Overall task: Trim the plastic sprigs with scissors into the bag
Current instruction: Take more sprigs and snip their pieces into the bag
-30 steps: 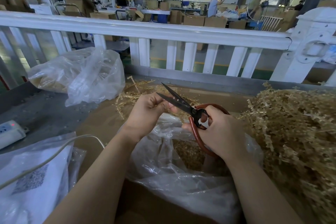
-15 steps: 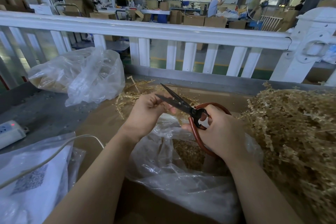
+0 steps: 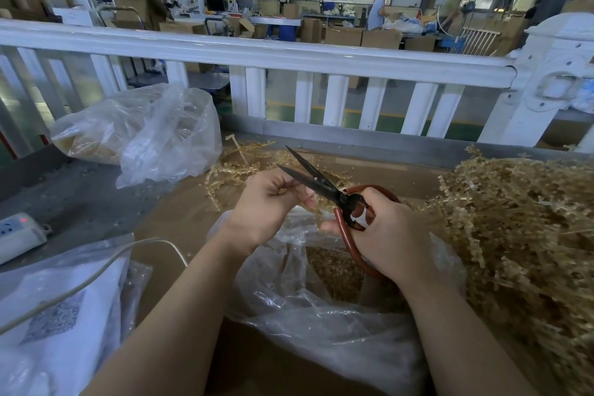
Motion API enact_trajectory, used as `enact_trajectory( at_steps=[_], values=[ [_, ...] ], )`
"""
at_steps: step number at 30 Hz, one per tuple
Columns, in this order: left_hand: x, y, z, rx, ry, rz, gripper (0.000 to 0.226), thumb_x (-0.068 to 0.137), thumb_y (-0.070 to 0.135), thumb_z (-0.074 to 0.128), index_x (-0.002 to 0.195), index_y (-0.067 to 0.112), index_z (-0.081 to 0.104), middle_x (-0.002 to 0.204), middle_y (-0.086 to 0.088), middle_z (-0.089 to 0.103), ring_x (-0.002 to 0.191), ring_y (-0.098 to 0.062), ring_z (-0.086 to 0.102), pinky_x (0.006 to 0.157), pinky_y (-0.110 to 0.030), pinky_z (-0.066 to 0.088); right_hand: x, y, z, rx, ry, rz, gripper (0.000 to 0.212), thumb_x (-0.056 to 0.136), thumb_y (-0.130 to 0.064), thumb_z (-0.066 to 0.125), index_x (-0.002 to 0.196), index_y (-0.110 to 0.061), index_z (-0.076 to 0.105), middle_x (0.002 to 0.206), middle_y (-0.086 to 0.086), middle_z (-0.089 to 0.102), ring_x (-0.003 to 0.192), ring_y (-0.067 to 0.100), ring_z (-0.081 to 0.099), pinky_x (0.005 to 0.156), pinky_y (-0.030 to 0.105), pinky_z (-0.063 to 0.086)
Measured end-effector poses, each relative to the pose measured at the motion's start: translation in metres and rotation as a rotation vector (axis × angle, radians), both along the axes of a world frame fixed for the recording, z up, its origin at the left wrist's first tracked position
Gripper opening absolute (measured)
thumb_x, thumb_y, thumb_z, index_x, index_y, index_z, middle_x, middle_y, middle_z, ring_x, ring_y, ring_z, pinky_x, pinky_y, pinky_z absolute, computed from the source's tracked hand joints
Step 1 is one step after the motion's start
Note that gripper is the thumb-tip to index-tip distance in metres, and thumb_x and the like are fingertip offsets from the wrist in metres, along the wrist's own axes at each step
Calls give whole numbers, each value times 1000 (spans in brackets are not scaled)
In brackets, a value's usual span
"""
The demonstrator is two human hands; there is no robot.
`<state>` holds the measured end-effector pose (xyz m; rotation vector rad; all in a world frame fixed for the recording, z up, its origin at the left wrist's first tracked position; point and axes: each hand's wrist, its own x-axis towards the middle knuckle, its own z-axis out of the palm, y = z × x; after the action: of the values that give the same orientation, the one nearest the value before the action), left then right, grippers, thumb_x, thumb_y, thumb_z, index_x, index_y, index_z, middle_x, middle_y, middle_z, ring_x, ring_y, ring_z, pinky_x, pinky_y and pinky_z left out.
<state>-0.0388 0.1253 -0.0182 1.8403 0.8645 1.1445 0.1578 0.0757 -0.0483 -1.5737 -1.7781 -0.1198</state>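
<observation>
My right hand (image 3: 390,231) grips the red-brown handles of black scissors (image 3: 316,182), whose blades stand apart and point up-left. My left hand (image 3: 268,202) pinches a small tan plastic sprig (image 3: 313,204) right beside the blades; most of the sprig is hidden in the fingers. Below both hands lies an open clear plastic bag (image 3: 308,309) with tan trimmed bits inside. A big heap of tan plastic sprigs (image 3: 520,225) fills the right side of the table.
A second clear bag (image 3: 144,132) of sprigs lies at the back left, with loose sprigs (image 3: 238,167) beside it. A white power strip (image 3: 16,235) and its cable sit at the left, above a white bag (image 3: 58,325). A white railing (image 3: 289,58) borders the far edge.
The scissor blades have opened a little wider and the left hand's fingers have shifted slightly at the blades. Both hands stay in the same place over the bag.
</observation>
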Motion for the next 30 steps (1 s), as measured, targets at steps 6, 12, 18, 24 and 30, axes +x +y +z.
enact_trajectory(
  at_steps=[6, 12, 18, 24, 30],
  values=[
    [0, 0, -1, -4, -27, -33, 21, 93, 0, 59, 79, 13, 68, 78, -15, 69, 78, -16, 66, 81, -25, 50, 1, -1, 0, 0, 29, 15, 71, 71, -89, 50, 94, -25, 68, 78, -14, 67, 70, 6, 63, 61, 19, 53],
    [1, -1, -1, -8, -64, -44, 18, 93, -1, 59, 79, 5, 68, 79, -17, 69, 78, -14, 66, 79, -18, 48, 0, -1, 1, 23, 24, 20, 63, 71, -81, 59, 93, -23, 70, 78, -14, 67, 70, 6, 63, 63, 21, 54],
    [3, -1, -1, -66, -169, -18, 17, 93, 1, 59, 79, 1, 67, 74, -7, 70, 74, -11, 66, 75, -16, 48, -1, -1, -2, -37, 121, 43, 54, 68, -82, 63, 80, -29, 66, 66, -17, 64, 62, 4, 61, 55, 12, 45],
    [6, -1, -1, -142, -269, -14, 18, 92, 4, 61, 77, 4, 71, 73, -2, 73, 88, -11, 70, 77, -15, 50, -6, 1, 5, -205, 525, 154, 23, 75, -49, 82, 75, -32, 67, 70, -22, 69, 67, -3, 65, 55, 9, 45],
    [14, -2, -5, -250, -351, -25, 14, 91, 9, 63, 81, 6, 73, 76, -8, 74, 77, -13, 70, 75, -20, 53, -7, 2, 8, -236, 632, 128, 14, 81, -31, 82, 92, -26, 74, 84, -22, 72, 81, -3, 67, 66, 8, 50]
  ],
)
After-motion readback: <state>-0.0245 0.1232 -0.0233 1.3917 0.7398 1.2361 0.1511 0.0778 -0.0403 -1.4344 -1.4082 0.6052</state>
